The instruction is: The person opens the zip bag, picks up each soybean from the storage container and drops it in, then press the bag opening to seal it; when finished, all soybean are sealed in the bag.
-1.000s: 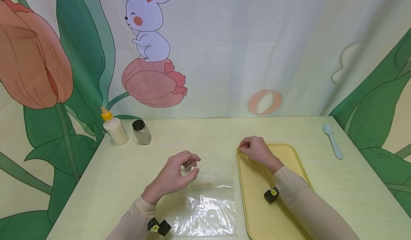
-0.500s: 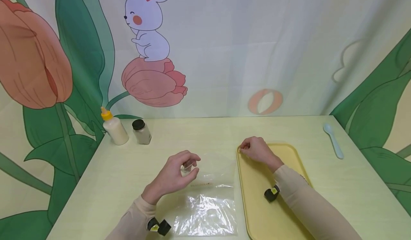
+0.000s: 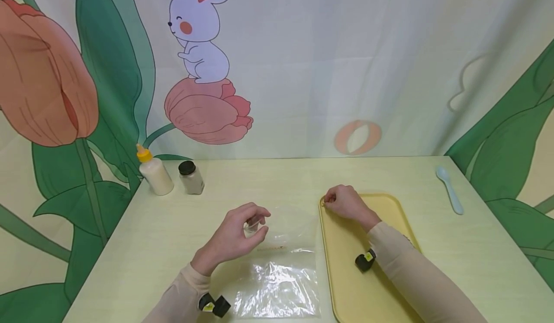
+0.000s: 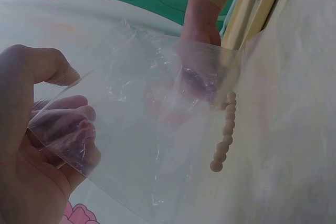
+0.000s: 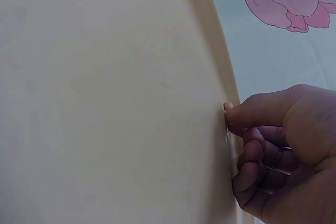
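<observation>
My left hand [image 3: 235, 230] holds a corner of a clear plastic bag [image 3: 277, 284], its fingers curled at the plastic and partly seen through it in the left wrist view. The bag reaches flat over the table toward me. A short row of small round wooden beads [image 4: 223, 137] shows through the plastic; whether it lies inside or under the bag, I cannot tell. At the far left corner of a yellow tray [image 3: 355, 284], my right hand [image 3: 346, 203] pinches a small tan bead [image 5: 228, 106] between thumb and forefinger, close to the rim. Its other fingers are curled.
A white bottle with a yellow nozzle [image 3: 157, 175] and a black-capped jar [image 3: 191, 178] stand at the back left. Far right lies a pale blue spoon [image 3: 449, 191]. A printed curtain [image 3: 294, 73] hangs behind the table.
My right hand has shifted very slightly at the tray corner, with its pinch kept. The left hand and the bag have stayed in place.
</observation>
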`<action>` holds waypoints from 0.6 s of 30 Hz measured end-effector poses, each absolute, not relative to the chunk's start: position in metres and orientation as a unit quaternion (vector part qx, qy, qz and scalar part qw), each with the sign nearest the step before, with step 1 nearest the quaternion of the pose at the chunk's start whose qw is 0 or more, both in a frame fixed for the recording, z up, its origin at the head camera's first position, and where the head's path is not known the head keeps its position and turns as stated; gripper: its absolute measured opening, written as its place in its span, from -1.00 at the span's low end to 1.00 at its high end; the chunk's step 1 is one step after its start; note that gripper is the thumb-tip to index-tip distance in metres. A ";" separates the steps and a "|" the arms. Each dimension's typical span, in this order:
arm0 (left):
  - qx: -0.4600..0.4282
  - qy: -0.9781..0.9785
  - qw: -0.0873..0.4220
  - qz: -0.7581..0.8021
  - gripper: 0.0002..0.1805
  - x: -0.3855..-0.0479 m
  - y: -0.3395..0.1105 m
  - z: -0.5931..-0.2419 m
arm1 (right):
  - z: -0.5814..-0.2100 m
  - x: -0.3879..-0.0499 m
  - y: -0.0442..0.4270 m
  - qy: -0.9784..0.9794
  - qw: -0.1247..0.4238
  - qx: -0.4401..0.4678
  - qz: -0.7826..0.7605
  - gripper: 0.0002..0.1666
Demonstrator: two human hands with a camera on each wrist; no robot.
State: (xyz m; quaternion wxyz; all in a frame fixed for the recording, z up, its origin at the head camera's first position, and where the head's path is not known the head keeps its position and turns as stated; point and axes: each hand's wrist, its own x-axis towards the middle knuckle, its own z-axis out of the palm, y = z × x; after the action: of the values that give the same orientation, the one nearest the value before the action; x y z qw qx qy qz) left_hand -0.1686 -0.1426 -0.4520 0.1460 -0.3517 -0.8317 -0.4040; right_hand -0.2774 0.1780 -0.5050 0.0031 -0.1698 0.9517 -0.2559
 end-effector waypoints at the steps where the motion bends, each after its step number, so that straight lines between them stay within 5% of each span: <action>1: -0.352 -0.832 0.146 -0.404 -0.79 -0.169 -0.143 -0.452 | -0.505 -0.277 0.178 0.952 0.003 -0.170 -0.255 -0.95; 18: -0.353 -0.831 0.144 -0.404 -0.79 -0.168 -0.143 -0.451 | -0.501 -0.274 0.178 0.955 0.008 -0.150 -0.255 -0.89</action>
State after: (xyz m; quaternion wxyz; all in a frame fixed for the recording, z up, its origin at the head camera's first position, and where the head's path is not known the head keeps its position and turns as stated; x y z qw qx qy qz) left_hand -0.1681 -0.1427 -0.4510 0.1437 -0.3528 -0.8314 -0.4045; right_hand -0.2741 0.1781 -0.5010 0.0083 -0.1502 0.9551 -0.2553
